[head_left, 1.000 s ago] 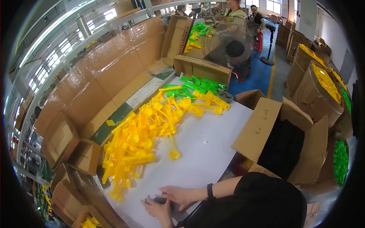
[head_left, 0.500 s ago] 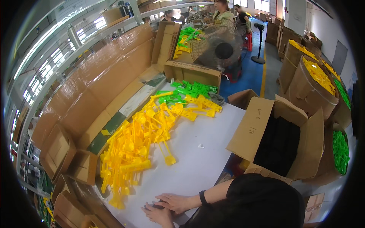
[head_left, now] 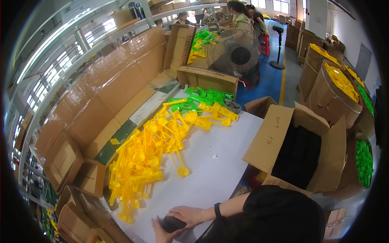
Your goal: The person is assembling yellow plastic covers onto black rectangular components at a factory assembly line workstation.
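At the near end of the white table, my left hand (head_left: 163,234) and my right hand (head_left: 189,214) hold a small black piece (head_left: 172,224) between them. The piece has a smooth dark face and a blocky shape; its exact kind cannot be made out. My left fingers grip its left and lower side, while my right fingers curl over its far and right side. A dark band circles my right wrist. Just beyond my hands lies a large heap of yellow plastic parts (head_left: 146,158), long and thin with rounded ends.
Green plastic parts (head_left: 210,95) lie at the table's far end, beside a cardboard wall. To the right stands an open carton (head_left: 265,139) filled with black pieces (head_left: 298,158). A large fan (head_left: 240,56) is ahead. Small cartons (head_left: 60,162) line the left. People work farther back.
My hands have lifted and tilted the black piece, which was mostly hidden under them and now shows plainly. My left hand has turned to grip its side.
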